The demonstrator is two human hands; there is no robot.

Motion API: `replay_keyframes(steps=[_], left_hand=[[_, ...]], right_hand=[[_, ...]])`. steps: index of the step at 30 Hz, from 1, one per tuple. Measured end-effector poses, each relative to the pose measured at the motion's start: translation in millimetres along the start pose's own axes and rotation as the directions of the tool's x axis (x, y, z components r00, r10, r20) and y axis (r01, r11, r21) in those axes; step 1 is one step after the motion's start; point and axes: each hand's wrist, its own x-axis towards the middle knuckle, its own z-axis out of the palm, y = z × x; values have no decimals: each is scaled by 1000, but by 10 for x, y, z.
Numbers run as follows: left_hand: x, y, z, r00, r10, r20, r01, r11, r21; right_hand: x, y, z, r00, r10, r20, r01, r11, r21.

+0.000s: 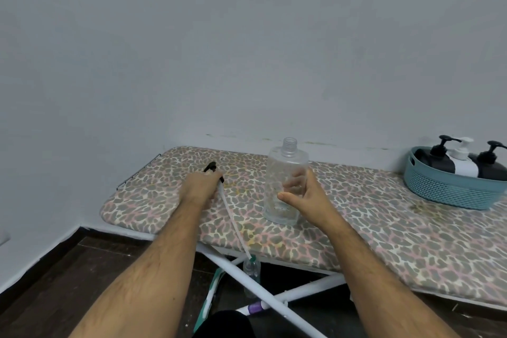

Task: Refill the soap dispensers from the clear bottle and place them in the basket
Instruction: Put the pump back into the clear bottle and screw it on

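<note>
A clear empty bottle (285, 162) with an open neck stands upright on the leopard-print ironing board (384, 228). My right hand (310, 200) is curled round its lower half, fingers behind it and thumb in front. To its left, my left hand (200, 186) grips a black pump head (211, 167) low over the board; the pump's long white tube (233, 219) trails toward me past the board's front edge. A teal basket (450, 192) at the far right holds two black dispensers (439, 158) (491, 166) and a white one (463, 162), all with pumps on.
The board stands against a pale wall, its rounded end to the left. Below it are white crossed legs (260, 293), a small plastic bottle (251, 269) on the dark floor and a white-and-purple tube-shaped thing (255, 309).
</note>
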Motion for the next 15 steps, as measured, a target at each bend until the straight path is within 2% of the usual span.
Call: replay_keyframes(steps=[3,6,11,15], left_hand=[[-34,259,-27,992,125,14,-115,944,-311],[-140,543,-92,965,261,-2,-225,829,-511],[-331,978,-183,885,441,-152,-440,682,-584],[-469,1297,-242,843,498,-202,-500,588,-636]], right_hand=[[18,-15,-30,1000,18,23,-18,1000,-20],[5,-39,-68,999,27,29,-26,999,-46],[-89,-65,-145,999,46,24,-45,998,-54],[-196,-81,-184,999,38,1,-38,998,-50]])
